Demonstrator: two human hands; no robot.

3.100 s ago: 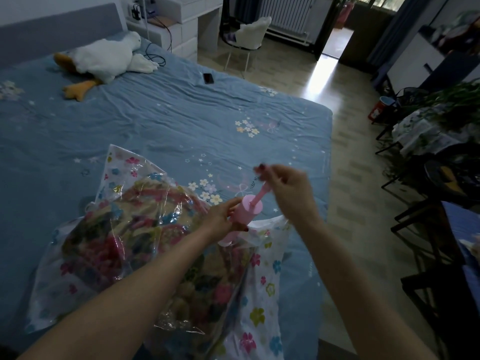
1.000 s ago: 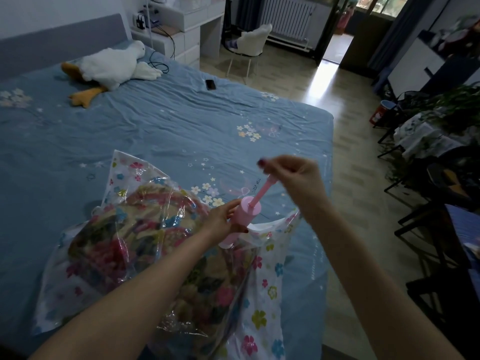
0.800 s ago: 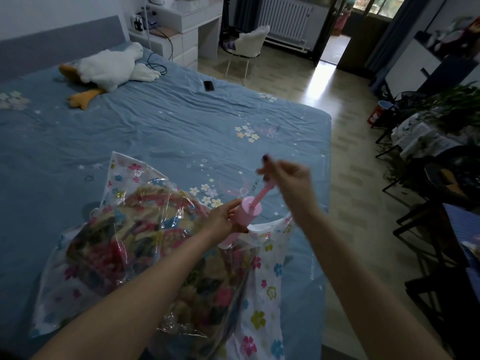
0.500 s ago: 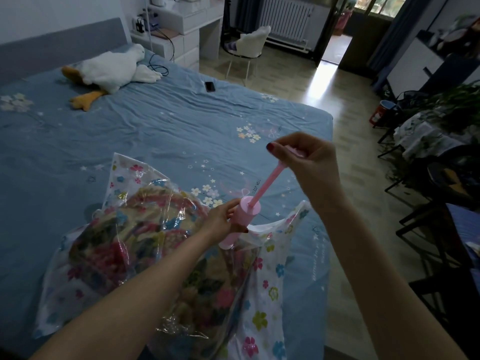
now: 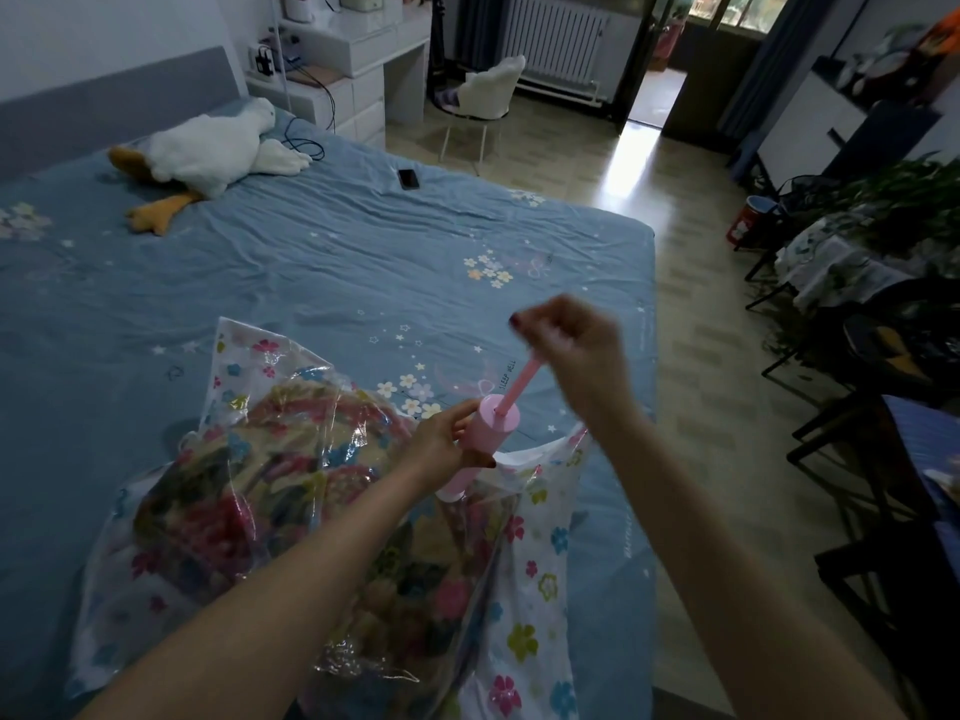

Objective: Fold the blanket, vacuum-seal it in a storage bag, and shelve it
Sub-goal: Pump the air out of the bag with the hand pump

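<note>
Pink pump (image 5: 491,427) gripped in my left hand (image 5: 441,446), right hand (image 5: 569,337) pinching its plunger (image 5: 519,383); blanket (image 5: 291,511) bagged (image 5: 524,589), air partly out, shelving left.

Pink pump (image 5: 491,431), flower-printed bag (image 5: 524,589)

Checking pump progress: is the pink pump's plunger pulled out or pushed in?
Partly out: the rod shows between pink pump barrel and right hand.
</note>
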